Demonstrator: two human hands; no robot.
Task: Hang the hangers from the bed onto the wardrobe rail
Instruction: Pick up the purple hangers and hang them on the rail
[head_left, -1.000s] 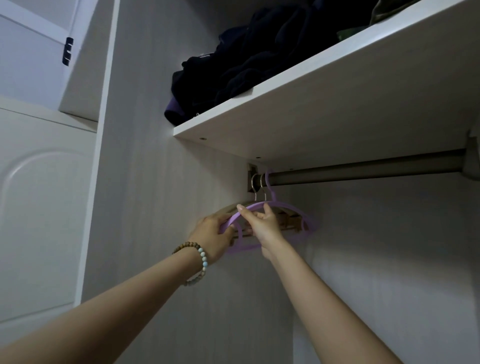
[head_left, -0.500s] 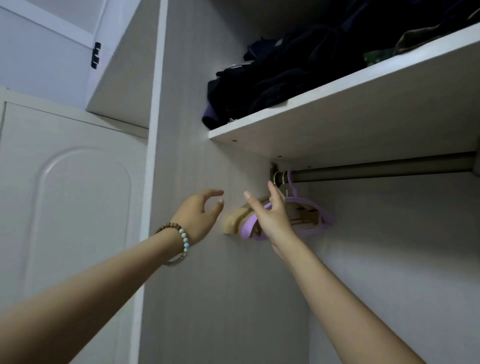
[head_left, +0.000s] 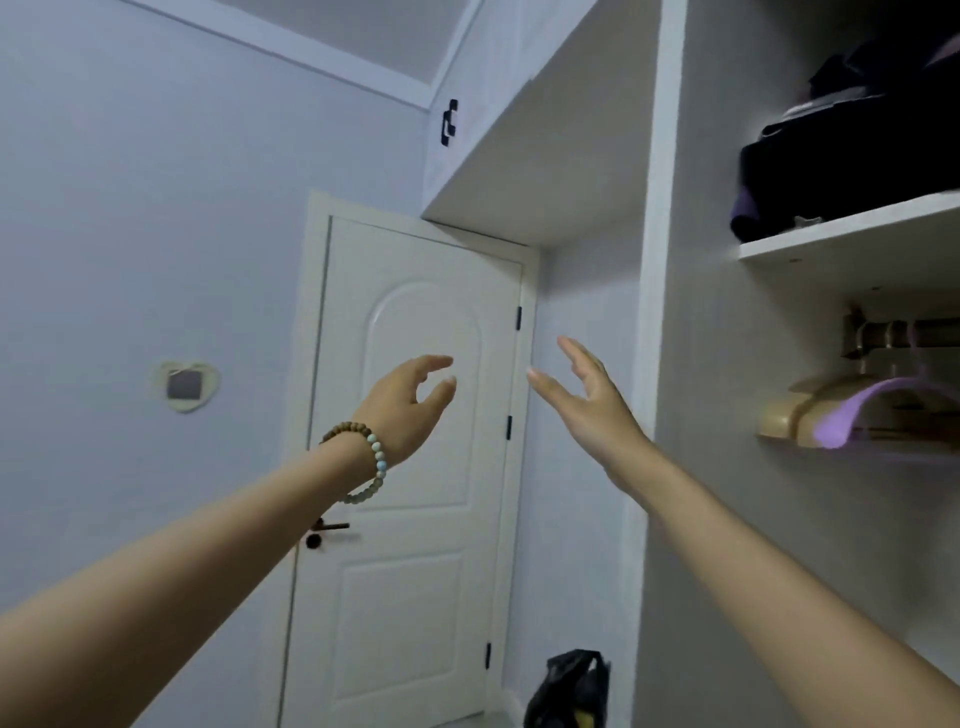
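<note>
I see both hands raised in free air before the door (head_left: 405, 467), outside the wardrobe; right hand (head_left: 592, 410) flat, fingers straight and spread, just left of the wardrobe's front edge (head_left: 660, 260), gripping nothing; left hand (head_left: 410, 400) loosely curled, thumb and fingers apart, gripping nothing, one bead bracelet (head_left: 371, 457) on its wrist. Hangers sit at the left end of the rail (head_left: 924, 332), under the shelf (head_left: 852, 244): I count one purple hanger (head_left: 872, 405) and one tan hanger (head_left: 784, 415); blur hides any others; one black bag (head_left: 569, 691) low by that edge.
</note>
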